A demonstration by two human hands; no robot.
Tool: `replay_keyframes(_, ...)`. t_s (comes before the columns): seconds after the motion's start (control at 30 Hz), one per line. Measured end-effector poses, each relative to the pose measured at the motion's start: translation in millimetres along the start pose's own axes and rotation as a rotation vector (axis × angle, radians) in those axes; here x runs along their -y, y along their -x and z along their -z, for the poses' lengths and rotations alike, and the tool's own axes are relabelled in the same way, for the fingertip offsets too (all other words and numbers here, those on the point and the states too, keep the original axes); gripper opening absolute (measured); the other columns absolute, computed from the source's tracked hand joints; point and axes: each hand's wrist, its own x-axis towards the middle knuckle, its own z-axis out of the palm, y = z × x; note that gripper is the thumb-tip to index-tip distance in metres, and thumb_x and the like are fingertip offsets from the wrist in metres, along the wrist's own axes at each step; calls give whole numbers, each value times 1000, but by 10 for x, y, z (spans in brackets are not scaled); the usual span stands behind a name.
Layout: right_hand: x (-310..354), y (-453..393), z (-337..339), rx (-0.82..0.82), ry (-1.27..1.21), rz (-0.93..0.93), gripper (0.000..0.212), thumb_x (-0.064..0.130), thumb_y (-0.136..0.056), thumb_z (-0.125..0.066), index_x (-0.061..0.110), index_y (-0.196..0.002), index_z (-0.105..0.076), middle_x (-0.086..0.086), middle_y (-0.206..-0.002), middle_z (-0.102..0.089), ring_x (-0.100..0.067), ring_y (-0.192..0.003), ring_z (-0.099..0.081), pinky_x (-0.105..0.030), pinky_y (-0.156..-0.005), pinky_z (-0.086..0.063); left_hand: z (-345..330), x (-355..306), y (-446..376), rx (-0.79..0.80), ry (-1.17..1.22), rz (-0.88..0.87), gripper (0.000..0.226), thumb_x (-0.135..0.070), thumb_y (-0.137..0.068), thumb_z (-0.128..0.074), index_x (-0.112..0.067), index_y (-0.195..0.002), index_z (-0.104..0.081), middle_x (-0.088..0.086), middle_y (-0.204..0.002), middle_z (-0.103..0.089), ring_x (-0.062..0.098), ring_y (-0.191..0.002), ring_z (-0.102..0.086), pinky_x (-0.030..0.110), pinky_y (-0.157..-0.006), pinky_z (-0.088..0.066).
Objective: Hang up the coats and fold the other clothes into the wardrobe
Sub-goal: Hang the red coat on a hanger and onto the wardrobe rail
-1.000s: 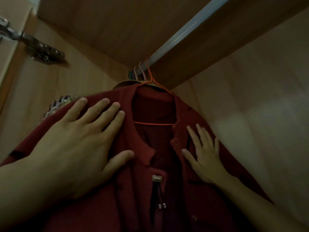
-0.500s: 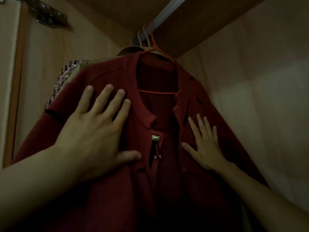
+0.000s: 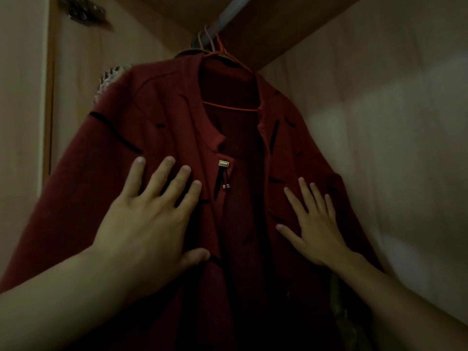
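Wardrobe wall [image 3: 379, 148] pale beside red coat [image 3: 157, 110] on rail [image 3: 228, 11].

dim wooden wardrobe walls [image 3: 379, 148], metal rail [image 3: 228, 13]

Wardrobe rail [image 3: 229, 15] carries orange hanger [image 3: 229, 107] with red coat [image 3: 162, 117].

Coat [image 3: 162, 105]: dark red w/ short black stripe marks. Clasp [image 3: 223, 163] at its front: pale gold, w/ black cords. Hanger [image 3: 229, 107]: orange. Garment behind coat [image 3: 107, 78], far left: white/dark speckled weave. Wardrobe walls [image 3: 379, 84]: light brown wood. Rail [image 3: 229, 8]: grey. Hinge [image 3: 84, 10], top left: silver.
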Motion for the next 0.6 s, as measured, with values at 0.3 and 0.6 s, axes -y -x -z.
replay_keyframes(0.3,145,542,608,90,-40,29,79,50,-99,-45,36,-157,6,6,-162,26,-17,-151,16,-50,-123,-7,7,-338,328,-30,283,-164,86,-72,-90,-21,-25,-157,7,12,-166,6,32,-152,16,49,-120,17)
replay_keyframes(0.6,902,1341,1696,160,45,-125,72,61,-96,-36,40,-156,-3,7,-166,7,-15,-152,0,-39,-121,-8,233,-409,795,-64,644,-337,78,-68,-95,-25,-27,-157,-4,5,-166,-13,27,-153,3,45,-123,10)
